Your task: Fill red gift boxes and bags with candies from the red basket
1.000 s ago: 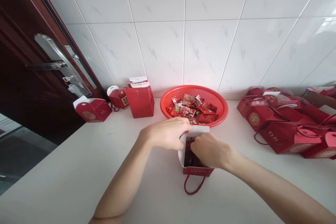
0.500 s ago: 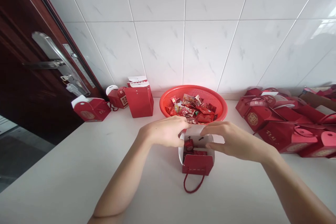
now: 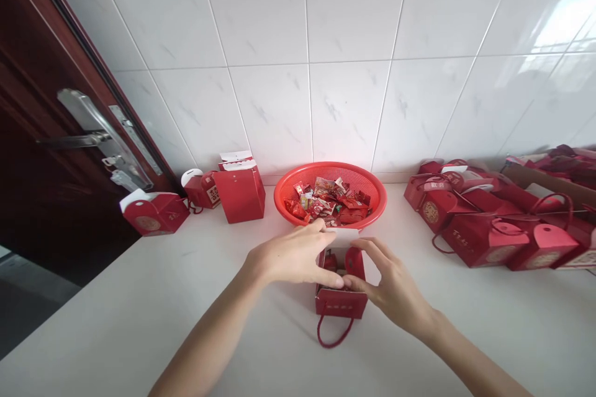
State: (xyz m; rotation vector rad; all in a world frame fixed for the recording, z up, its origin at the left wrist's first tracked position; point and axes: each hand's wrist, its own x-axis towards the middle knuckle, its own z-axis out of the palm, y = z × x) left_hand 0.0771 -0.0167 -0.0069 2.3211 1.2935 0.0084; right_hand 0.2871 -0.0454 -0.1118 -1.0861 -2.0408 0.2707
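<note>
Red and open at the top, a small box (image 3: 341,306) with white inside edges and a looped cord (image 3: 336,343) is seen on the worktop (image 3: 261,347), just below the frame's middle. Its top edges are touched by the left hand (image 3: 295,255) and right hand (image 3: 395,291), both with fingers bent and parted.

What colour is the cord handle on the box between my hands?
The cord handle is dark red, showing best in the head view.
</note>
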